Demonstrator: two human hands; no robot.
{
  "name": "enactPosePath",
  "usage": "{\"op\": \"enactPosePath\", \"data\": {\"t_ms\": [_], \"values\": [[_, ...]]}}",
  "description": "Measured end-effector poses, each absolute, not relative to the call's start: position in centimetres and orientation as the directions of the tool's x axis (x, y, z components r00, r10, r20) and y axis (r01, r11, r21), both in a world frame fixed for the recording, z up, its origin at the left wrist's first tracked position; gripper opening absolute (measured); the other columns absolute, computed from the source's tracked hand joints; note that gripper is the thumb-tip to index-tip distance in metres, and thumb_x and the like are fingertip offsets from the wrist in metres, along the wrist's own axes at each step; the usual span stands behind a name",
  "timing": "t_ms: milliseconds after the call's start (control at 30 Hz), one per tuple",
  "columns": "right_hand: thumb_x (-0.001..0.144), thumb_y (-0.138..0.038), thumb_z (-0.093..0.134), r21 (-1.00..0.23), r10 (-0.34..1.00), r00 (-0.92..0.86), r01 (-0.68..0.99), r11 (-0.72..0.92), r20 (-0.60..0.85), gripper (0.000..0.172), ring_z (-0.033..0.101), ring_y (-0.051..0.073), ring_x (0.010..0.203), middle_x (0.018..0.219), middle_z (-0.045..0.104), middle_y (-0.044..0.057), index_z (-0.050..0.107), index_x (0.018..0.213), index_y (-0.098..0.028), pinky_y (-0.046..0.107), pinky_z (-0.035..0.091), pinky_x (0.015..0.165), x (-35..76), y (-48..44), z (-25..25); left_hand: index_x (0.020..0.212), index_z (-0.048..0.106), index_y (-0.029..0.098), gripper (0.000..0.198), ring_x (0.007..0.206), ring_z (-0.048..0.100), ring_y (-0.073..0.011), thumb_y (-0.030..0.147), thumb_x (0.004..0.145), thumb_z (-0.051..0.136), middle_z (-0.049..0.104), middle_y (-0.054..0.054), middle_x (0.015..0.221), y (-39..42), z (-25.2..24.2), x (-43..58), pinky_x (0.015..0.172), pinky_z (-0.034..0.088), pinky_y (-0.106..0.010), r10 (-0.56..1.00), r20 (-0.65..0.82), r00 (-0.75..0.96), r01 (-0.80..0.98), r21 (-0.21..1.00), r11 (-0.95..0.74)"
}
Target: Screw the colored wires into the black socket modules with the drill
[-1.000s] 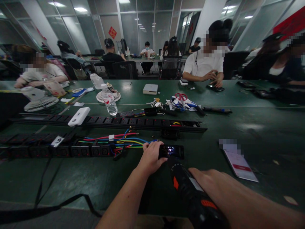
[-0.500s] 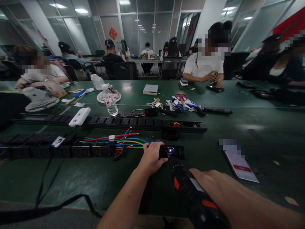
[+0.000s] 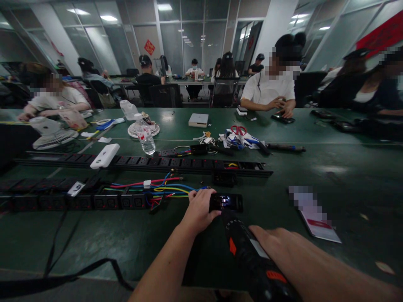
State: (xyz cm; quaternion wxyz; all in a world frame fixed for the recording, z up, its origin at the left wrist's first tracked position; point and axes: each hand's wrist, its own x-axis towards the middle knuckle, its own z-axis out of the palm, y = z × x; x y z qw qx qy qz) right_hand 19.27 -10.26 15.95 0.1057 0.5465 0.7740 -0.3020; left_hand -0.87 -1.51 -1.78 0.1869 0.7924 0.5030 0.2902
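Note:
My left hand [image 3: 201, 209] grips the left end of a small black box-like part [image 3: 231, 202] on the green table. My right hand [image 3: 280, 247] is wrapped round a black cordless drill [image 3: 248, 251] with orange marks, its front end pointing at that black part; the tip's exact contact is hard to make out. Red, blue, yellow and green wires [image 3: 170, 187] run from a black power strip [image 3: 107, 199] towards my left hand. Whether they join the black part is hidden by my fingers.
Behind lies a longer black socket strip [image 3: 176, 162] with a white box [image 3: 105, 156] on it. A water bottle [image 3: 145, 136], red-handled scissors [image 3: 239, 130] and a screwdriver-like tool [image 3: 286, 147] lie beyond. A phone [image 3: 317, 218] is at right. A co-worker [image 3: 267, 90] sits opposite.
The drill and both hands stay almost in place, with only a slight shift of the drill's front end against the black part. The view has tilted a little.

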Motion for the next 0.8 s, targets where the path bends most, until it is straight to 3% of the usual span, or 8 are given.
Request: {"op": "enactPosePath", "data": {"t_ms": [267,500,667,800], "values": [[0.070,-0.024,0.066,-0.322,0.787,-0.360,0.922,0.216,-0.501,0.056,0.066,0.033,0.097,0.111,0.068,0.013,0.063,0.126,-0.018,0.047,0.056,0.089,18.8,-10.3,16.8,0.123,0.048,0.023,0.052,0.119,0.054,-0.0251,0.021,0.078,0.074,0.062,-0.007,0.125,-1.5,-1.9,-0.8,0.102,0.027,-0.044,0.902,0.287,0.324,0.690,0.580,-0.433],[0.075,-0.026,0.064,-0.346,0.765,-0.372,0.915,0.207,-0.525,0.049,0.067,0.029,0.092,0.107,0.068,0.011,0.062,0.123,-0.019,0.041,0.057,0.084,18.7,-10.1,16.8,0.124,0.048,0.023,0.051,0.120,0.053,-0.0254,0.021,0.079,0.072,0.061,-0.007,0.126,-1.6,-1.8,-0.8,0.103,0.026,-0.045,0.900,0.287,0.327,0.690,0.578,-0.435],[0.070,-0.033,0.066,-0.440,0.767,-0.407,0.879,0.182,-0.496,0.041,0.068,0.027,0.090,0.105,0.070,0.007,0.066,0.109,-0.022,0.039,0.058,0.081,18.5,-9.9,17.6,0.126,0.047,0.024,0.052,0.122,0.052,-0.0258,0.023,0.080,0.072,0.060,-0.008,0.129,-1.5,-1.7,-0.7,0.105,0.026,-0.046,0.909,0.263,0.323,0.701,0.578,-0.417],[0.074,-0.042,0.066,-0.493,0.777,-0.419,0.854,0.163,-0.470,0.047,0.066,0.027,0.102,0.120,0.066,0.006,0.064,0.118,-0.025,0.037,0.057,0.085,19.6,-10.2,16.7,0.127,0.048,0.025,0.055,0.122,0.052,-0.0258,0.027,0.080,0.075,0.060,-0.007,0.129,-1.6,-1.6,-0.8,0.107,0.026,-0.046,0.909,0.268,0.319,0.693,0.589,-0.417]]}}
